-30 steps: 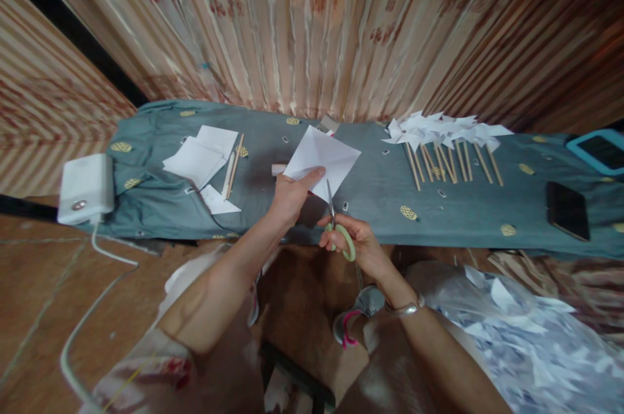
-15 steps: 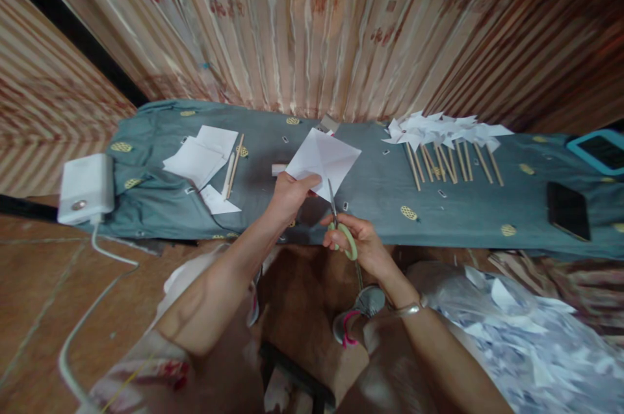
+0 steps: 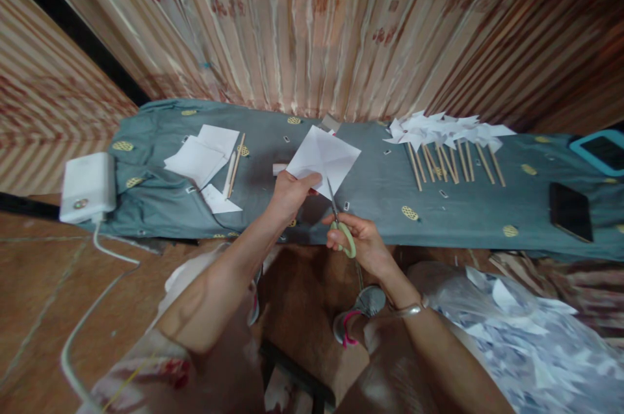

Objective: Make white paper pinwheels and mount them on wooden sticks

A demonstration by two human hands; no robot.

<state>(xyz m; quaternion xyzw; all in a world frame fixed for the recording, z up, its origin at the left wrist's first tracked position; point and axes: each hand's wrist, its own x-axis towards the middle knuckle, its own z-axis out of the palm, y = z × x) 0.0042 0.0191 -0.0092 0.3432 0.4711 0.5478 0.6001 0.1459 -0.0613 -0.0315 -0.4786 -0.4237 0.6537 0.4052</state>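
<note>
A white square sheet of paper [image 3: 336,151] with crease lines is pinched in my left hand [image 3: 292,194], the thumb lying on top near its lower left edge. My right hand [image 3: 363,242] grips a pair of scissors [image 3: 348,242] with light green handles. Their blades reach into the lower corner of the paper, pointing toward its middle. Left of my hands lie a stack of white paper squares [image 3: 197,160], a folded paper piece [image 3: 220,201] and two thin sticks [image 3: 236,166]. Farther right, several white paper pinwheels [image 3: 443,129] on wooden sticks lie in a row.
The narrow bench [image 3: 370,225] wears a green cloth. A white box with a cable [image 3: 88,186] stands at its left end; a black phone [image 3: 569,211] and a blue-framed device [image 3: 599,153] lie right. Below right is a plastic bag of white paper pieces [image 3: 531,336]. A curtain [image 3: 312,30] hangs behind.
The scissors have shifted very slightly, their blades a little farther into the paper. My left hand and the sheet stay almost in place.
</note>
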